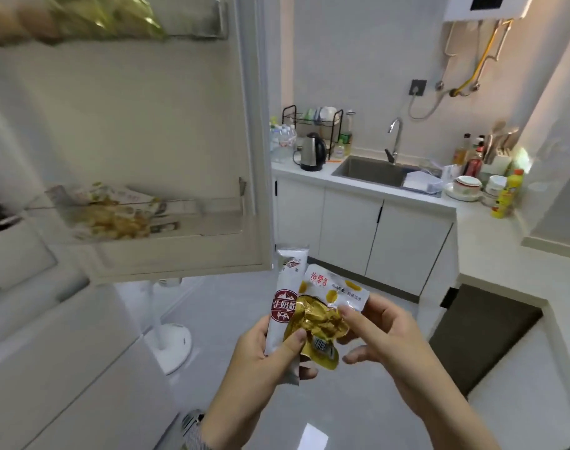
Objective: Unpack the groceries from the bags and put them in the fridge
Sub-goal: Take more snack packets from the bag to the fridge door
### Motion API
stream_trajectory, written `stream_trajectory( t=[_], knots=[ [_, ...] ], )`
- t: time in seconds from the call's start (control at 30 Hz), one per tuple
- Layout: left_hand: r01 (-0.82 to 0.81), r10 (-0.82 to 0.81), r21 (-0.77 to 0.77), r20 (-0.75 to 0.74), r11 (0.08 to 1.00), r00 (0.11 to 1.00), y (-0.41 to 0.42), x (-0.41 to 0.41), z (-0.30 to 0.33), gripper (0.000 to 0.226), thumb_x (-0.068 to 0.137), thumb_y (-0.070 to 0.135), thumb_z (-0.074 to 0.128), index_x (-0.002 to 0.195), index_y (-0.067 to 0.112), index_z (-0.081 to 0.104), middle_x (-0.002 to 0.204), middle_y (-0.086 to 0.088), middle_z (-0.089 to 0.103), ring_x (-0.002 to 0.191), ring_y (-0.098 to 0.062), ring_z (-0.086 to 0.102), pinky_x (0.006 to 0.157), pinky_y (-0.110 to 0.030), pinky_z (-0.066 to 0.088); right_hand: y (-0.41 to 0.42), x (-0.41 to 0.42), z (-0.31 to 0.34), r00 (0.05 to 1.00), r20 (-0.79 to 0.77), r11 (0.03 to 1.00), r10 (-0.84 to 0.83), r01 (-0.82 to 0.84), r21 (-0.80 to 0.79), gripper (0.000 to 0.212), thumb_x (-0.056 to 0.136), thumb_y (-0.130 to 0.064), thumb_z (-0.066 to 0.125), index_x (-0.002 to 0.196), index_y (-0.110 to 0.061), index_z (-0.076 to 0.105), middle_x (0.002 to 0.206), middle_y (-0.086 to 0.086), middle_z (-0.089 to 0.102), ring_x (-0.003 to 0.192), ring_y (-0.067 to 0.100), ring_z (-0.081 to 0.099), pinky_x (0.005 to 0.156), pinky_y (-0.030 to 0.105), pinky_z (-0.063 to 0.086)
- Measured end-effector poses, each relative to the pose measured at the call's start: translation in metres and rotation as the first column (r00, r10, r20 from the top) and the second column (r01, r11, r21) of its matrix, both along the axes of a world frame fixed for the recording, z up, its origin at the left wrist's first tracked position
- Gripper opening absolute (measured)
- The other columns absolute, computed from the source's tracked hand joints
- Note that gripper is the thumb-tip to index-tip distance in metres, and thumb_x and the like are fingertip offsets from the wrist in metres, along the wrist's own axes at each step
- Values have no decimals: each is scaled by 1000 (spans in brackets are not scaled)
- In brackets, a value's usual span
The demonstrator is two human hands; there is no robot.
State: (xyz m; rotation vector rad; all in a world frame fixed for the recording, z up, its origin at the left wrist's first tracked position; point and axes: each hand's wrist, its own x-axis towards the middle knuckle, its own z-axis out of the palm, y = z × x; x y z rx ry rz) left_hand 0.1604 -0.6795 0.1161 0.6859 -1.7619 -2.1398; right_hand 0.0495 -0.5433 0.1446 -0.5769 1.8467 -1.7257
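Left hand: lower centre, thumb clamps white sachet and gold packet.
Right hand: fingertips pinch white-yellow packet.
Fridge door: open, upper left; snack bags in shelf.

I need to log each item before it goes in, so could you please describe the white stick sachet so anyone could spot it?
Below the open fridge door, find the person's left hand. It grips a tall, narrow white stick sachet with a dark red label. The packets beside it are gold and crinkled; this one is slim and upright.

The open fridge door stands just left of the path; its lower shelf has bare room at right
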Motion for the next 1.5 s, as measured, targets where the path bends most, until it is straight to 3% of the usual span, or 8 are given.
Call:
stream_trajectory(
  t=[0.2, 0.33, 0.63, 0.8, 0.97, 1.07, 1.27, 1.5],
  knots=[
    [-161, 155, -80, -76, 984, 985, -65, 60, 16, 32, 80, 25, 66, 110, 15, 62, 96, -4, 74, 87, -24, 71, 64, -34, 58, -80, 26, 27, 966, -146, 977, 211, -208, 37, 16, 88, -26, 63, 103, -19, 67, 82, 5, 72, 69, 14, 66, 57, 33, 58],
    [-232, 228, -91, -48, 968, 972, -93, 79, 16, 40, 72, 32, 68, 108, 15, 62, 92, -4, 73, 82, -23, 72, 62, -36, 58, -117, 33, 34, 922, -122, 929, 367, -357, 96, 13, 91, -19, 61, 103, -18, 66, 82, 11, 71, 69, 16, 67, 54, 29, 57],
    [-513, 513, -28, -12, 858, 858, -136, 58, 11, 59, 68, 39, 69, 119, 14, 53, 107, -11, 67, 79, -24, 73, 65, -40, 61, -193, 1, 36, 879, -157, 893, 450, -445, 65, 17, 92, -20, 59, 102, -8, 66, 78, 12, 71, 66, 21, 68, 56, 32, 58],
    [-659, 658, 16, -84, 752, 749, -176, 50, 20, 51, 70, 36, 62, 108, 3, 57, 85, -3, 72, 61, -19, 69, 51, -31, 57, -253, -49, 67, 917, -162, 921, 364, -380, -84, 20, 92, -20, 59, 98, -3, 67, 83, 17, 73, 73, 31, 71, 62, 30, 60],
    [-733, 742, 111, -111, 671, 662, -206, 57, 26, 32, 95, 27, 44, 100, 0, 59, 68, -3, 69, 47, -17, 56, 44, -30, 51, -333, -59, 103, 858, -314, 879, 407, -462, -122, 18, 95, -18, 58, 97, -3, 66, 83, 13, 74, 73, 24, 73, 64, 32, 61],
    [-762, 766, 82, -94, 643, 636, -222, 66, 28, 31, 96, 28, 44, 99, 3, 61, 66, -4, 68, 48, -17, 56, 45, -28, 48, -389, -52, 111, 805, -393, 870, 445, -493, -23, 16, 97, -21, 56, 100, -10, 66, 87, 10, 75, 73, 21, 74, 65, 33, 60],
    [-795, 797, 76, -107, 602, 594, -255, 88, 34, 28, 96, 30, 45, 100, 9, 62, 76, 3, 72, 53, -12, 58, 49, -25, 48, -490, -23, 94, 724, -292, 779, 625, -561, 279, 25, 97, -14, 53, 121, -7, 55, 102, 13, 68, 68, 23, 74, 63, 33, 62],
    [-796, 797, 47, -65, 604, 601, -285, 113, 37, 27, 94, 31, 47, 98, 10, 64, 76, 0, 71, 53, -11, 60, 47, -23, 47, -536, -2, 80, 701, -6, 628, 713, -633, 453, 18, 95, -1, 54, 112, 4, 54, 92, 22, 67, 59, 23, 70, 50, 30, 59]
  ],
)
